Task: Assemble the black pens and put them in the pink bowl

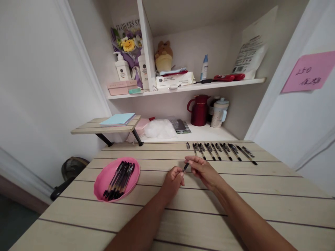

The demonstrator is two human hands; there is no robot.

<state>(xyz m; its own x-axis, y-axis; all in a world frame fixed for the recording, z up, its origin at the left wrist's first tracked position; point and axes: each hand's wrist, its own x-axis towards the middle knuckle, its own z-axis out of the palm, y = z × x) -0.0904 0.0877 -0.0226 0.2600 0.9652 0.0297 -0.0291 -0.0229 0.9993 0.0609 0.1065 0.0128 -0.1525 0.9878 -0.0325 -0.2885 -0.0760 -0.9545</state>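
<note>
Above the middle of the table, a black pen (186, 166) slants between my two hands. My left hand (173, 178) is closed around its lower part, which the fingers mostly hide. With thumb and fingers pinched, my right hand (201, 168) grips the upper end of the same pen. Just beyond my hands lies a small dark pen cap (187, 145). To its right, several black pens (216, 151) are laid out in a slanted row, with small dark pieces that look like caps beside them. A pink scalloped dish (98, 186) at the left holds several more capped pens (120, 179).
A small raised stand (86, 127) with coloured paper (118, 119) is at the back left. Behind the table, a cotton-like white bag (160, 128), a red jug (200, 111) and a tumbler (219, 113) stand under a loaded shelf (251, 81). A pink note (309, 71) hangs at right.
</note>
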